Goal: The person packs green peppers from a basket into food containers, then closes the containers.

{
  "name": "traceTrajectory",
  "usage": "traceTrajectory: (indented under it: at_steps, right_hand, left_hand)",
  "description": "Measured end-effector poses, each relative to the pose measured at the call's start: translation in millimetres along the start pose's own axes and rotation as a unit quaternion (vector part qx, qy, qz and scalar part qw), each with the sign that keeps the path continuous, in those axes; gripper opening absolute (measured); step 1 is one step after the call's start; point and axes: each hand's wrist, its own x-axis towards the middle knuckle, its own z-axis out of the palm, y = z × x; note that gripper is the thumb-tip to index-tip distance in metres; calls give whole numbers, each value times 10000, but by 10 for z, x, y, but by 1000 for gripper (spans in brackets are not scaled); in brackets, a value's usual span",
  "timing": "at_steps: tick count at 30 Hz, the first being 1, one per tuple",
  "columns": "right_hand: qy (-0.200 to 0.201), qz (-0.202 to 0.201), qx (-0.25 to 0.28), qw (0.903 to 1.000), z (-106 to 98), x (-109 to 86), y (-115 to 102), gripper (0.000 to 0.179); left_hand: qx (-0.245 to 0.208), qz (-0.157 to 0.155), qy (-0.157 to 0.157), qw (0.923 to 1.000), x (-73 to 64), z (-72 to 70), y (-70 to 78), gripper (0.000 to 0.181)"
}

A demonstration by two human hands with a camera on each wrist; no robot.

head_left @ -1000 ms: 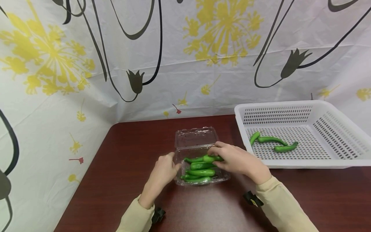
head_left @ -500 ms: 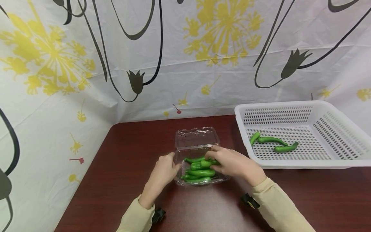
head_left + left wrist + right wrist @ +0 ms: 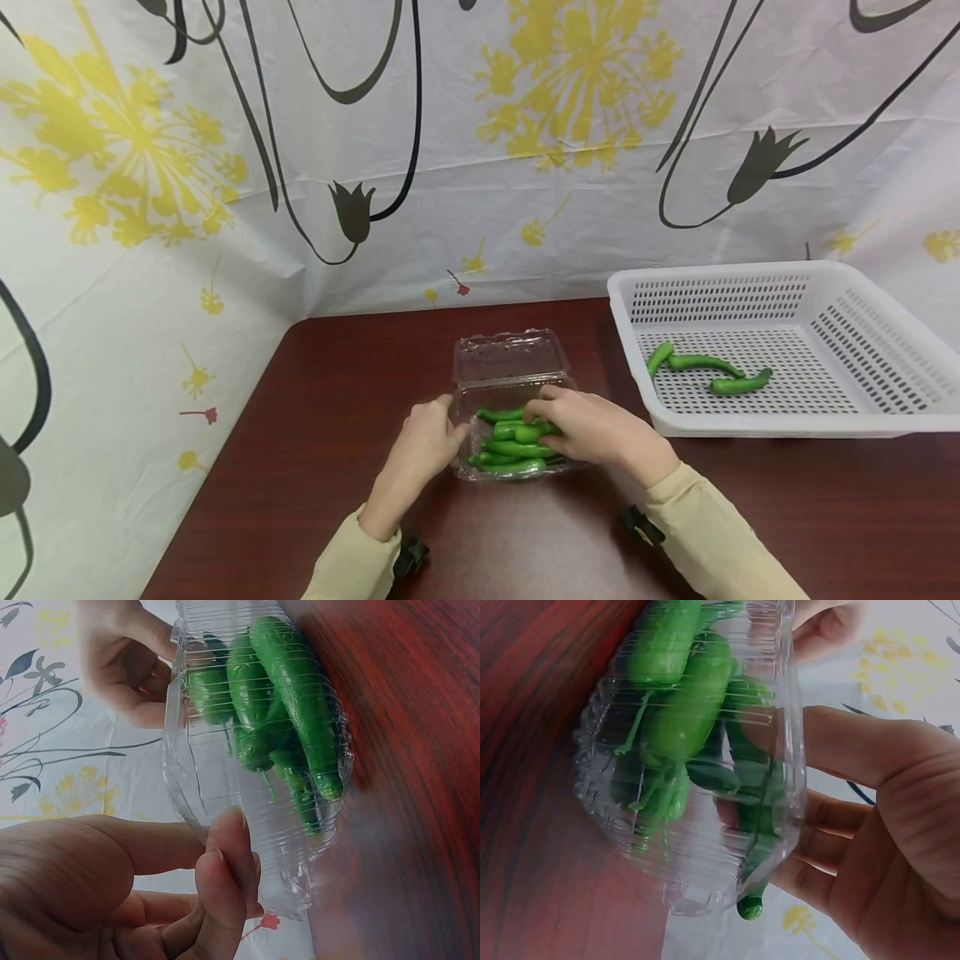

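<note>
A clear plastic clamshell box (image 3: 510,385) sits on the table, its lid folded back. Several green peppers (image 3: 517,447) lie crosswise in the box, side by side. My left hand (image 3: 423,442) pinches the box's left rim between thumb and fingers; the left wrist view shows the fingertips at the clear wall. Reaching in over the right side, my right hand (image 3: 600,429) holds a green pepper (image 3: 528,433) low among the others. In the right wrist view, the thumb and fingers close around a pepper (image 3: 759,787) behind the clear wall, its stem end jutting past the rim.
A white perforated plastic basket (image 3: 780,423) stands at the right, with 3 green peppers (image 3: 705,363) inside. The dark red table (image 3: 352,375) meets a patterned cloth (image 3: 450,233) at its back and left edges.
My right hand has moved left and slightly toward me, lowering its pepper from the back row among the others. My left hand has stayed at the box's rim.
</note>
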Motion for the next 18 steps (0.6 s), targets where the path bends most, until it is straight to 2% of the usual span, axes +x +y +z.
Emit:
traceTrajectory:
  at_steps: [18]
  right_hand:
    - [336, -351, 24, 9988, 113, 46, -38, 21]
  left_hand:
    - [-37, -4, -24, 10000, -1, -4, 8, 55]
